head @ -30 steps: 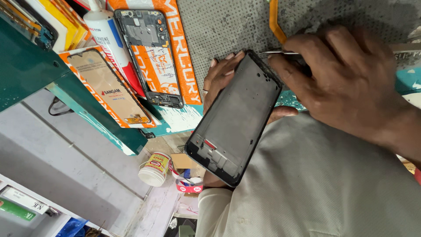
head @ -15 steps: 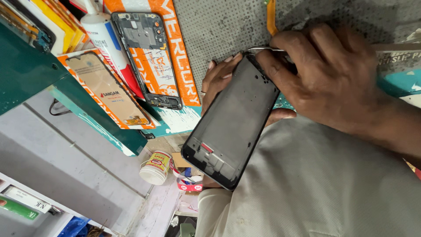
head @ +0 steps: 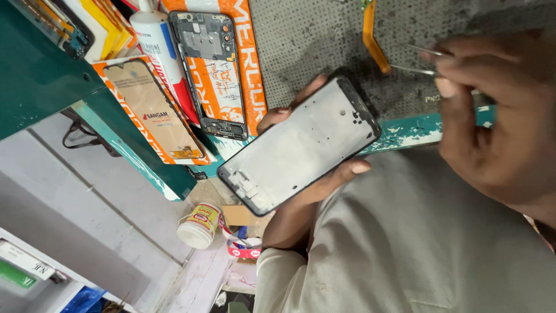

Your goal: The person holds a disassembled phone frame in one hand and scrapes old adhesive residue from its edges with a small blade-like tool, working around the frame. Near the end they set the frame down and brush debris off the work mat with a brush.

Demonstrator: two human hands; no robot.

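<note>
Phone frame (head: 301,148): black-edged, grey inner plate, centre of view, cradled from beneath by the left hand (head: 307,191), fingers curled round both long edges. Tweezers (head: 420,61): at 2 o'clock, pinched in the closed right hand (head: 498,127), apart from the frame. Second phone chassis (head: 211,72): at 11 o'clock, on the grey mat's (head: 313,40) orange edge.

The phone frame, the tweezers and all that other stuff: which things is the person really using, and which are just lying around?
In use:
- phone frame, held in the left hand
- tweezers, pinched in the right hand

Lying about:
- second phone frame on the mat
- screen panel
- white bottle
- orange flex strip
- small tub on the floor
</note>
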